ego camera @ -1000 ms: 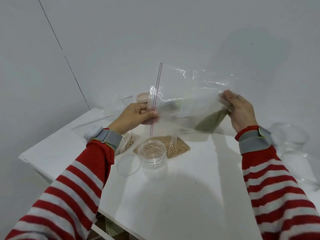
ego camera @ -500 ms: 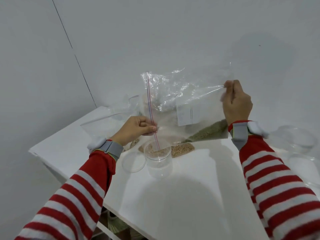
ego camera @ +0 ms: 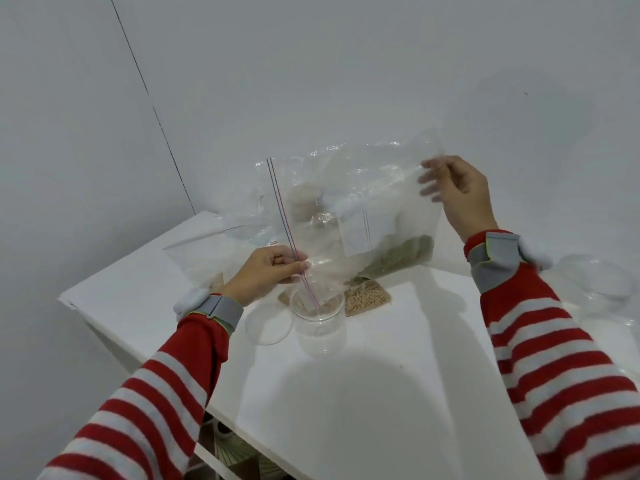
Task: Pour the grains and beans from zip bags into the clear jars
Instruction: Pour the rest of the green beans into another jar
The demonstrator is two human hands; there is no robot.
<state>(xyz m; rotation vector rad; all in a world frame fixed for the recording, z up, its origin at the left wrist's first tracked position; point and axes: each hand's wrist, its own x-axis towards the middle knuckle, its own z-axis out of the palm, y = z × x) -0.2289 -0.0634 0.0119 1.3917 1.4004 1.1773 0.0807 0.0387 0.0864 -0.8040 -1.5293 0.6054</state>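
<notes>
While both hands, left (ego camera: 268, 270) and right (ego camera: 460, 195), grip-pinch the zip bag (ego camera: 349, 216), its corner dips into the jar (ego camera: 320, 323)

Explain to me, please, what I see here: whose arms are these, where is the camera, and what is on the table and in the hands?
There is no machine here. A person wears a camera on the head, so you look forward and down along their two arms in red and white striped sleeves.

Both hands hold one large clear zip bag in the air. The left hand pinches it at the red and blue zip strip; the right hand grips the opposite edge, higher up. Greenish grains lie in the bag's low corner on the right side.

The bag's zip end points down into an open clear jar on the white table. Beside the jar lies a round clear lid. Behind it lies a small bag of pale beans. More clear containers stand at the right edge.
</notes>
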